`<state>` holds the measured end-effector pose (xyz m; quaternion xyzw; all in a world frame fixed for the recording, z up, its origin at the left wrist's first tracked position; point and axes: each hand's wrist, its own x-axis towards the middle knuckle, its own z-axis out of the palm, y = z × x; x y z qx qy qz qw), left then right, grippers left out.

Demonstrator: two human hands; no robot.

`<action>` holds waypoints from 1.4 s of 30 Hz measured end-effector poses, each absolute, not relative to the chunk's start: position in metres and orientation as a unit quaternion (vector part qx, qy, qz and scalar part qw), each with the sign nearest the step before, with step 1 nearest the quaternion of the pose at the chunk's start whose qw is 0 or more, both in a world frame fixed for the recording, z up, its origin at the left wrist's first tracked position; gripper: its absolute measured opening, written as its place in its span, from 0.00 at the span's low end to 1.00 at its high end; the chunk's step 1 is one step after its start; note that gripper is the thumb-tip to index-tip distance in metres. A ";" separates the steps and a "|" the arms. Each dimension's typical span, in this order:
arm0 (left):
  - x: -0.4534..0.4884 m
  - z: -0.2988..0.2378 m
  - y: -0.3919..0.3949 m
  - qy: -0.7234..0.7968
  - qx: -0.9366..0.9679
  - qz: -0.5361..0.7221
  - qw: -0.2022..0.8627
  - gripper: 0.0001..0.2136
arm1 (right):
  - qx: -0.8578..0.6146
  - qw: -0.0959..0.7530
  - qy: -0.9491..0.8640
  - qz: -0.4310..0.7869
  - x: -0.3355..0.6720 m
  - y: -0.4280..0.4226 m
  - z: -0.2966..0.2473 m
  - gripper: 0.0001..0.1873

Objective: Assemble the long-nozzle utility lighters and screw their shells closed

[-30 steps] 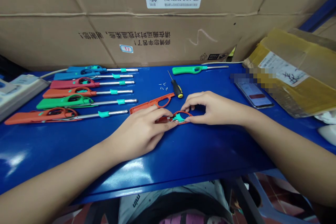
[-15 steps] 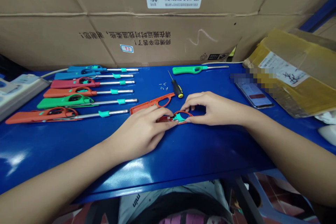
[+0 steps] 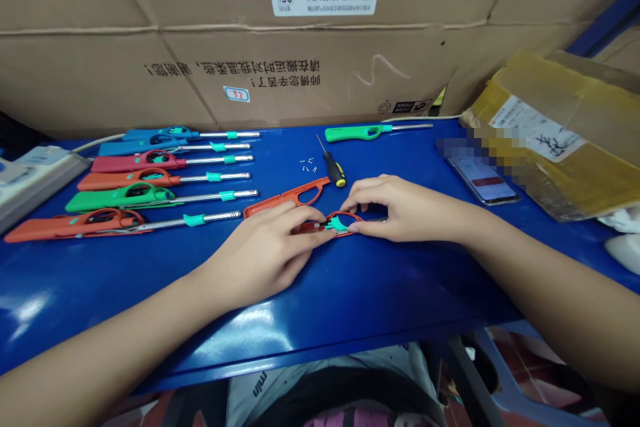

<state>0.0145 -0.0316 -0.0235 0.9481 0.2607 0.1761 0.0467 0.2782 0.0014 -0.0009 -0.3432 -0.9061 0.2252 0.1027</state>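
Both hands are on an orange-red lighter half-shell (image 3: pixel 354 216) that lies on the blue table, with a teal trigger (image 3: pixel 340 223) in its loop. My left hand (image 3: pixel 285 233) closes over the handle part, its thumb and fingertips at the trigger's left side and hiding much of the shell. My right hand (image 3: pixel 385 207) pinches the front end, the thumb below the loop and the fingers curled above it. Behind my left hand lies the other orange shell half (image 3: pixel 290 199), partly covered. A black and yellow screwdriver (image 3: pixel 334 170) rests beyond, beside several small screws (image 3: pixel 309 165).
Several long-nosed lighters (image 3: pixel 135 161) lie in a row at the left, near a white power strip (image 3: pixel 45 177). A green lighter (image 3: pixel 355 133) is at the back. On the right are a phone (image 3: pixel 483 177) and a yellow-taped carton (image 3: pixel 545 140). A large cardboard box (image 3: pixel 225 47) stands behind.
The whole view has shifted slightly, so things sit a little further left. Both hands keep almost the same grip on the lighter half-shell.
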 end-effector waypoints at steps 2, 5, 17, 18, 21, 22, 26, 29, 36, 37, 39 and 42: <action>0.015 -0.023 -0.032 0.259 0.949 0.175 0.041 0.17 | -0.347 0.105 -0.905 0.222 0.278 0.001 -0.001 0.10; 0.015 -0.022 -0.032 0.257 0.950 0.176 0.038 0.17 | -0.352 0.110 -0.904 0.217 0.277 0.001 -0.002 0.10; 0.016 -0.020 -0.032 0.257 0.952 0.159 0.044 0.18 | -0.355 0.101 -0.903 0.220 0.276 -0.002 -0.003 0.12; 0.016 -0.020 -0.032 0.258 0.952 0.160 0.046 0.18 | -0.354 0.100 -0.904 0.219 0.276 -0.001 -0.003 0.12; 0.015 -0.020 -0.033 0.263 0.950 0.158 0.061 0.18 | -0.350 0.095 -0.906 0.216 0.277 -0.001 -0.003 0.12; 0.015 -0.020 -0.033 0.265 0.949 0.157 0.067 0.18 | -0.349 0.094 -0.907 0.216 0.277 0.000 -0.003 0.12; 0.015 -0.019 -0.032 0.272 0.946 0.155 0.079 0.18 | -0.344 0.095 -0.908 0.218 0.277 0.000 -0.003 0.12; 0.015 -0.019 -0.032 0.273 0.946 0.154 0.079 0.18 | -0.341 0.098 -0.910 0.216 0.277 0.000 -0.004 0.12; 0.015 -0.018 -0.032 0.268 0.948 0.155 0.070 0.18 | -0.341 0.099 -0.909 0.218 0.277 0.000 -0.004 0.12; 0.015 -0.018 -0.032 0.265 0.949 0.155 0.067 0.18 | -0.341 0.098 -0.909 0.219 0.277 0.000 -0.004 0.13; 0.015 -0.018 -0.032 0.261 0.951 0.154 0.062 0.18 | -0.339 0.097 -0.910 0.218 0.277 0.000 -0.004 0.13; 0.015 -0.018 -0.032 0.260 0.951 0.156 0.058 0.18 | -0.338 0.097 -0.911 0.215 0.277 0.000 -0.003 0.12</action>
